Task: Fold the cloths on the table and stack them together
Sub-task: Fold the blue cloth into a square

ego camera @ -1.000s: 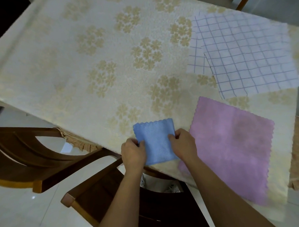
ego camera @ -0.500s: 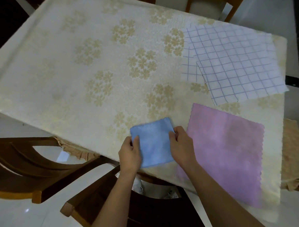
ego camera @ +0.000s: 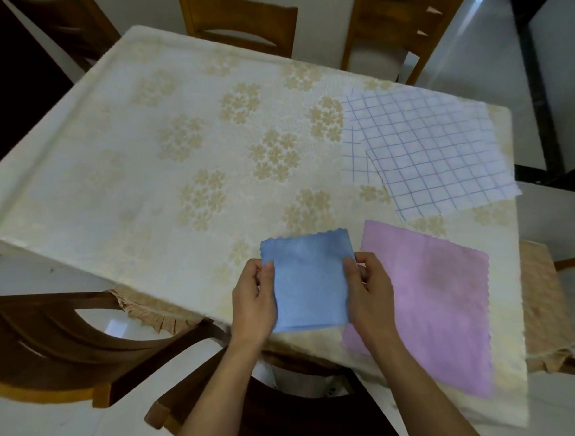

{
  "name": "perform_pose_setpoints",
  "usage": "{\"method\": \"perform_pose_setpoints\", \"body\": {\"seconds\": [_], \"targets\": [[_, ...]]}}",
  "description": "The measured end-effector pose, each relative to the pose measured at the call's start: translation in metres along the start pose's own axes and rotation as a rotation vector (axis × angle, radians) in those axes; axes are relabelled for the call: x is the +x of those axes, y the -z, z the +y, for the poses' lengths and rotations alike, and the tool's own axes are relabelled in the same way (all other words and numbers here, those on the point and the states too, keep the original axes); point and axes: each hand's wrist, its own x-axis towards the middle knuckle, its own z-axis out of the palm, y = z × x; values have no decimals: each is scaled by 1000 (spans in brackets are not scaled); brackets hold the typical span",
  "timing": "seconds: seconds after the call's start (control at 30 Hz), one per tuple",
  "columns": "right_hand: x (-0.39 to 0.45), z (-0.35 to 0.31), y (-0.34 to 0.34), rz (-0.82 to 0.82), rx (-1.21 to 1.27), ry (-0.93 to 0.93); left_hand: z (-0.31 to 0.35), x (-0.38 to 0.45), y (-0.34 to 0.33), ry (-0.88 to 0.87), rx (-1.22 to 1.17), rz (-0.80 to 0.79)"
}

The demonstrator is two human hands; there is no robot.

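A small folded blue cloth [ego camera: 310, 282] lies at the near edge of the table [ego camera: 145, 151]. My left hand [ego camera: 253, 305] pinches its left edge with thumb on top. My right hand [ego camera: 370, 296] pinches its right edge. Just right of it a pink cloth [ego camera: 448, 299] lies spread flat, its near corner reaching the table's edge. Farther back on the right lies a white cloth with a blue grid [ego camera: 431, 152], unfolded, with one layer overlapping another.
The table wears a cream cover with a gold flower pattern. Wooden chairs stand around it: one at the near left [ego camera: 54, 336], one under my arms [ego camera: 288, 415], two at the far side [ego camera: 238, 25]. A tan cushioned seat [ego camera: 543, 305] sits at the right.
My head has tilted up, so more of the far table and chairs shows. Both hands have kept their pinch on the blue cloth's side edges; the cloth stays at the near edge.
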Motion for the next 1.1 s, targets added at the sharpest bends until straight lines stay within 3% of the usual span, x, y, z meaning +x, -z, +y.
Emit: {"method": "perform_pose_setpoints", "body": {"seconds": [0.2,0.53,0.9,1.1], "targets": [[-6,6,10,61,54,-96,12,-4,-4,-93,70,-66],[-22,4,27,174,35,-39,18,-19,-9,-140,52,-93],[-20,4,59,-32,15,144,24,-76,-27,-110,39,205],[-23,-1,58,-222,-6,210,22,-115,-26,-77,9,405]]}}
